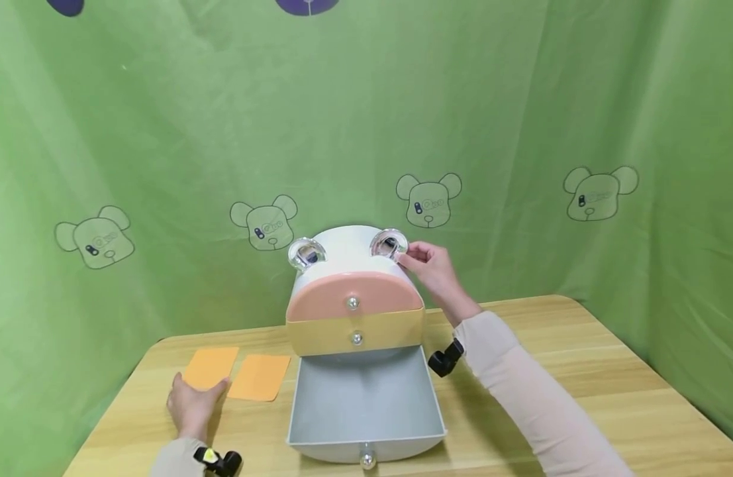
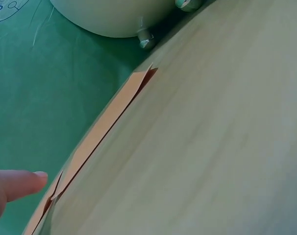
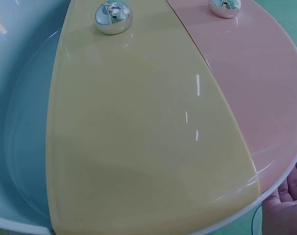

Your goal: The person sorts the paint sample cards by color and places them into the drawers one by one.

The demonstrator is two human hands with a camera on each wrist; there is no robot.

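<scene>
A small drawer box [image 1: 348,252] with a white rounded top has a pink drawer [image 1: 324,298], a yellow drawer [image 1: 324,338] and a grey-blue drawer [image 1: 366,397], the lowest one pulled out. My right hand [image 1: 434,268] holds the right silver ear [image 1: 390,244] between thumb and fingers. On the left, my left hand [image 1: 190,403] has thumb and finger spread at the near edge of one orange paper sheet [image 1: 212,366]. Beside it lies a second orange sheet [image 1: 260,377]; a corner of paper [image 2: 146,76] lifts off the table in the left wrist view.
The box stands mid-table on a wood-grain tabletop [image 1: 581,371]. A green curtain [image 1: 509,132] printed with bear heads hangs behind and at both sides. Round silver knobs [image 1: 368,458] stick out from the drawer fronts.
</scene>
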